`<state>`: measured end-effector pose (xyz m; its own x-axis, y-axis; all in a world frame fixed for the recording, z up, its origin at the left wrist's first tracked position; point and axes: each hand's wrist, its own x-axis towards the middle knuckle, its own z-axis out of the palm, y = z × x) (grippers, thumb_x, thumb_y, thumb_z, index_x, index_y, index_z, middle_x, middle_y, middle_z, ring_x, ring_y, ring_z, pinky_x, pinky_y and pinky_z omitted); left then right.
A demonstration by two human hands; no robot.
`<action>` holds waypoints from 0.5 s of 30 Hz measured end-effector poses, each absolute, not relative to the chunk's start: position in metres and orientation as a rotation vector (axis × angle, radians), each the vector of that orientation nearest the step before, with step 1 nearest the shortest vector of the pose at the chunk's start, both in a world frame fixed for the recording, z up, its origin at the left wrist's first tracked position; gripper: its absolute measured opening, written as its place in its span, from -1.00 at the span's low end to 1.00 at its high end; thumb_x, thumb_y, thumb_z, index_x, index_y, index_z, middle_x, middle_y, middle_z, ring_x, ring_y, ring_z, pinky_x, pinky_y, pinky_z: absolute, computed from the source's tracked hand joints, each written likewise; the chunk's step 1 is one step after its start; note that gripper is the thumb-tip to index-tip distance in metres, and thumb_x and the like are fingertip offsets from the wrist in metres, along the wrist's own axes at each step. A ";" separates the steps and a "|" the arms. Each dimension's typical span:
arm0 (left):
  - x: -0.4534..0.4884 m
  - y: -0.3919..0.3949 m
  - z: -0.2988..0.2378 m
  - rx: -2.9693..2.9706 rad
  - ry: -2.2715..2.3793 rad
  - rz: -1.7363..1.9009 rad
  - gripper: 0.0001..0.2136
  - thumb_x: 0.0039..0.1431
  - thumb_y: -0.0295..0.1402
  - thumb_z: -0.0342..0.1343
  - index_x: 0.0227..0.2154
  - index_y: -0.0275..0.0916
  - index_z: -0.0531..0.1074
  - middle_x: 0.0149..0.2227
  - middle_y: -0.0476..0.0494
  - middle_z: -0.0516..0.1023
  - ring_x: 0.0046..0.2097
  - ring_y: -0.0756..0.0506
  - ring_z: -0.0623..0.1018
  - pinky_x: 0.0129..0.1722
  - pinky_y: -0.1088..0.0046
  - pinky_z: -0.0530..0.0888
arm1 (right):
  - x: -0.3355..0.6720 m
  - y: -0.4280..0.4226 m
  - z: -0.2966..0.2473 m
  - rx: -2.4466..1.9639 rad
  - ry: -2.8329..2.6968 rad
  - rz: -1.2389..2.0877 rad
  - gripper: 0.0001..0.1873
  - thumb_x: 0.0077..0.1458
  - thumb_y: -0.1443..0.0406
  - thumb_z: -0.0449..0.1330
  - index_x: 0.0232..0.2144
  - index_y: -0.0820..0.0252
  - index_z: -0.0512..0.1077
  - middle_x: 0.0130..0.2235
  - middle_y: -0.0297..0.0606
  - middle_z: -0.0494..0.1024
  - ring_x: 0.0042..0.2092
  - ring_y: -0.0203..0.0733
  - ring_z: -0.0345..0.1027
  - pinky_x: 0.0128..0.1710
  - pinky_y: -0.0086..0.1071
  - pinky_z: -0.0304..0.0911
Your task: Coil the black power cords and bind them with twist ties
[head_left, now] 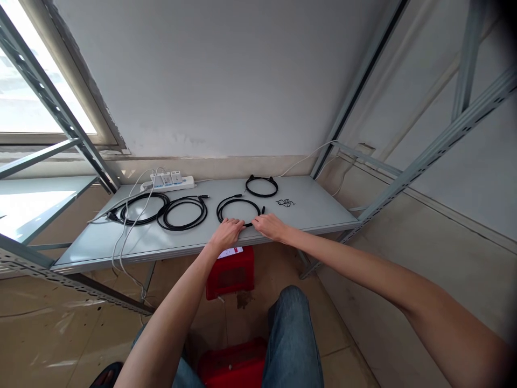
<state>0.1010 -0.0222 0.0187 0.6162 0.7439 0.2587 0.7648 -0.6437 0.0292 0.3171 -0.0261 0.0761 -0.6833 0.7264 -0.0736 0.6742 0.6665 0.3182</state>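
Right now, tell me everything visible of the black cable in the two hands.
The black cable looks smooth and rubbery, probably plastic-coated. It is wound into a loose, roughly round coil lying on the grey shelf, near its front edge. One end points right along the coil's far side; a short dark end sticks up beside the right hand. That hand and the left hand grip the near side, hiding part of it.

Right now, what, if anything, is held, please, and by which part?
The left grip and right grip hold a coiled cable by its near side.

There are four black cable coils [218, 210] and one power strip [180, 184].
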 end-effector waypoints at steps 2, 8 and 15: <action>0.101 -0.022 0.019 -2.751 -1.291 -0.388 -0.68 0.53 -0.30 -0.25 -0.19 -0.25 0.40 -0.24 -0.22 0.57 -0.15 -0.21 0.53 -0.09 0.26 0.28 | 0.315 -0.027 0.080 1.187 2.666 0.359 -0.75 0.24 0.56 0.06 -0.11 0.34 0.44 -0.17 -0.01 0.60 -0.21 -0.09 0.50 -0.36 -0.36 0.05; 0.100 -0.023 0.022 -2.773 -1.302 -0.433 -0.69 0.52 -0.33 -0.23 -0.21 -0.24 0.41 -0.24 -0.22 0.54 -0.14 -0.21 0.50 -0.09 0.26 0.29 | 0.317 -0.025 0.076 1.558 2.861 0.079 -0.79 0.40 0.36 0.05 -0.16 0.21 0.50 -0.22 -0.09 0.64 -0.26 -0.11 0.49 -0.33 -0.35 0.08; 0.099 -0.021 0.021 -2.701 -1.332 -0.453 -0.69 0.51 -0.32 -0.22 -0.19 -0.23 0.44 -0.16 -0.27 0.48 -0.10 -0.23 0.43 -0.09 0.23 0.32 | 0.304 -0.018 0.051 2.208 2.794 -0.296 -0.87 0.36 0.36 0.11 -0.22 0.15 0.47 -0.25 -0.21 0.64 -0.25 -0.14 0.48 -0.32 -0.37 0.09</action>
<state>0.0993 -0.0215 0.0210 0.5740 0.7598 0.3055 0.7883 -0.6136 0.0449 0.3042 -0.0175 0.0507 -0.1795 0.9566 0.2294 0.8873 0.2581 -0.3823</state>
